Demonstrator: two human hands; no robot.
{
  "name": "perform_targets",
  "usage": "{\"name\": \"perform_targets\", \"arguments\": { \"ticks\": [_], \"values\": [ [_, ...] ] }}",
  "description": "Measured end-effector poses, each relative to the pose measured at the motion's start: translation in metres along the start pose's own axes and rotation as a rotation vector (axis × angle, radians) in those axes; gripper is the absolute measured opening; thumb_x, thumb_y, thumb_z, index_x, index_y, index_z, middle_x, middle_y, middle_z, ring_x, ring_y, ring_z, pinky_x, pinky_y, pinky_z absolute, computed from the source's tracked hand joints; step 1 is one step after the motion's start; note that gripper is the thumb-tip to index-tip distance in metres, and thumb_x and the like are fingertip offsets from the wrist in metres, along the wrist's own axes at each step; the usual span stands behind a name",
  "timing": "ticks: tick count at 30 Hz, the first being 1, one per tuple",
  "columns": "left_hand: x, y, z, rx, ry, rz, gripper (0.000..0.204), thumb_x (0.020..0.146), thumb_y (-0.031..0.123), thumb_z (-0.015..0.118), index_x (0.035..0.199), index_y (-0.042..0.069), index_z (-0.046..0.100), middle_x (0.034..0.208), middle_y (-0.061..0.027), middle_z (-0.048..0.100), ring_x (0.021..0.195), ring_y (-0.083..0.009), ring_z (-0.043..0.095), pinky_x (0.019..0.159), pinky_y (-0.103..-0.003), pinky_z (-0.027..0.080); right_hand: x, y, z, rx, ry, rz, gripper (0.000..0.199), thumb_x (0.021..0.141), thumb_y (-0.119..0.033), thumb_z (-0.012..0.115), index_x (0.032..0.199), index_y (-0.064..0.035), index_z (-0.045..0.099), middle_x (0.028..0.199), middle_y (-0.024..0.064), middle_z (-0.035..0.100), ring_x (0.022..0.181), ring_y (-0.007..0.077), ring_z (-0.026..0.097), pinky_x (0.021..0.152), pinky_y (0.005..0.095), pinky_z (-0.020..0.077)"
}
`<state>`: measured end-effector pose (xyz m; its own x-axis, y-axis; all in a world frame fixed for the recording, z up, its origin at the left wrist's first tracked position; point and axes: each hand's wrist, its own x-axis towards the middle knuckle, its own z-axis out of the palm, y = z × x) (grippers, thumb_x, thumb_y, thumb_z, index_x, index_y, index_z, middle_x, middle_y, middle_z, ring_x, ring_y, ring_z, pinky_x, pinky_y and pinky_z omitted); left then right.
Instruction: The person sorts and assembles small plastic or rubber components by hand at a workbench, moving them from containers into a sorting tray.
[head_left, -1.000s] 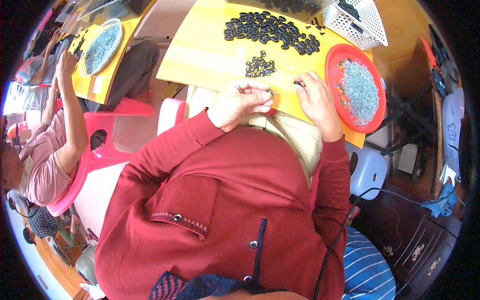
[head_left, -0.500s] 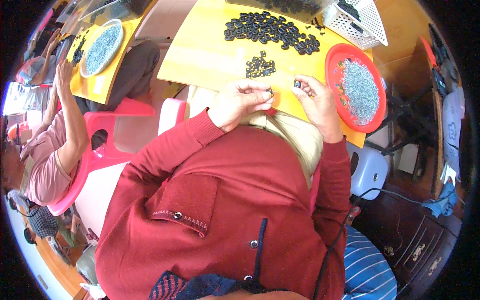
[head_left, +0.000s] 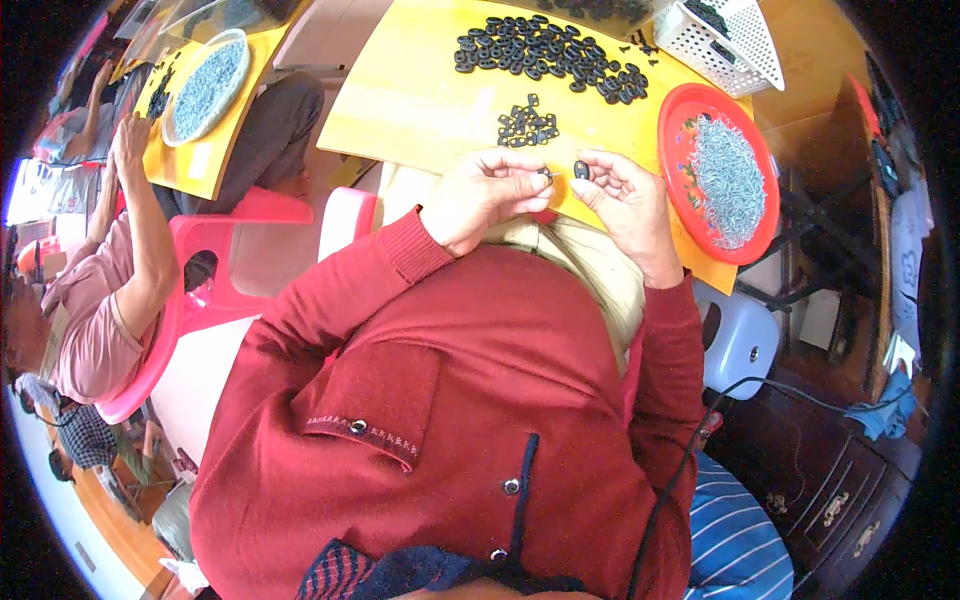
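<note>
Over the near edge of the yellow table (head_left: pixel 400 110), my left hand (head_left: pixel 478 203) pinches a small black piece (head_left: pixel 545 173) between thumb and fingers. A thin metal pin seems to point out of it to the right. My right hand (head_left: pixel 634 210) grips a black oval piece (head_left: pixel 581 170) upright at its fingertips, a short gap from the left hand's piece. Just beyond my hands lies a small heap of black parts (head_left: pixel 527 124). Farther back spreads a larger group of black oval pieces (head_left: pixel 548 55). Much of the piece in my left hand is covered by fingers.
Right of my hand, a red tray (head_left: pixel 667 150) holds many thin silver metal pieces (head_left: pixel 728 182). A white perforated basket (head_left: pixel 735 55) with black parts stands at the back right. On the left, a co-worker (head_left: pixel 110 290) sits at another yellow table with a white tray (head_left: pixel 243 80).
My right hand has shifted slightly left with the oval piece, which now stands more upright and nearer the left hand's piece. The view has moved a little; my left hand keeps its pinch.
</note>
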<state>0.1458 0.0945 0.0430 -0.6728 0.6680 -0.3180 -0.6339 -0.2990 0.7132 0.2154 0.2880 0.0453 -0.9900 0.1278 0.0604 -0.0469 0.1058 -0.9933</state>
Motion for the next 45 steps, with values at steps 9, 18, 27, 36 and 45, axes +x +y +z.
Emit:
{"name": "perform_targets", "arguments": {
  "ticks": [9,18,27,36,45],
  "values": [
    [0.000,0.001,0.000,-0.017,0.001,-0.001,0.017,0.083,0.000,0.062,0.100,0.000,0.060,0.092,-0.0109,0.065,0.085,-0.0188,0.065,0.079,-0.030,0.055,-0.001,-0.006,0.004,-0.001,-0.011,-0.013,0.026,0.080,0.002,0.063,0.106,0.0021,0.060,0.083,0.0007,0.057,0.074,0.0048,0.054,0.067,0.0194,0.0484],
    [-0.001,0.002,0.001,-0.020,0.008,-0.007,0.016,0.083,0.000,0.062,0.099,0.001,0.060,0.093,-0.0109,0.065,0.084,-0.0190,0.065,0.078,-0.030,0.055,0.002,0.006,0.000,-0.024,0.002,-0.089,0.023,0.082,0.003,0.061,0.104,0.0014,0.062,0.084,0.0013,0.058,0.074,0.0055,0.055,0.067,0.0199,0.0479],
    [0.000,0.001,0.000,-0.019,0.004,-0.007,0.016,0.083,0.000,0.062,0.099,0.001,0.060,0.093,-0.0107,0.065,0.084,-0.0193,0.065,0.078,-0.030,0.055,0.002,0.001,-0.003,-0.016,-0.003,-0.072,0.019,0.086,-0.004,0.059,0.103,0.0035,0.061,0.089,0.0057,0.064,0.081,0.0095,0.059,0.072,0.0223,0.0491],
    [0.000,0.000,0.000,-0.027,-0.007,-0.011,0.016,0.083,-0.001,0.062,0.099,0.001,0.060,0.093,-0.0109,0.065,0.084,-0.0194,0.065,0.078,-0.031,0.055,0.001,0.003,0.000,0.104,-0.018,0.053,0.023,0.083,0.000,0.061,0.105,0.0015,0.060,0.086,0.0026,0.062,0.077,0.0064,0.058,0.070,0.0210,0.0480],
    [0.001,0.000,0.000,-0.038,0.015,-0.020,0.017,0.083,-0.002,0.061,0.099,-0.004,0.056,0.093,-0.0130,0.062,0.085,-0.0207,0.064,0.079,-0.030,0.054,0.001,0.008,0.001,0.073,-0.045,0.027,0.026,0.082,0.000,0.063,0.107,0.0023,0.060,0.082,-0.0002,0.058,0.073,0.0054,0.055,0.069,0.0197,0.0472]
  ]
}}
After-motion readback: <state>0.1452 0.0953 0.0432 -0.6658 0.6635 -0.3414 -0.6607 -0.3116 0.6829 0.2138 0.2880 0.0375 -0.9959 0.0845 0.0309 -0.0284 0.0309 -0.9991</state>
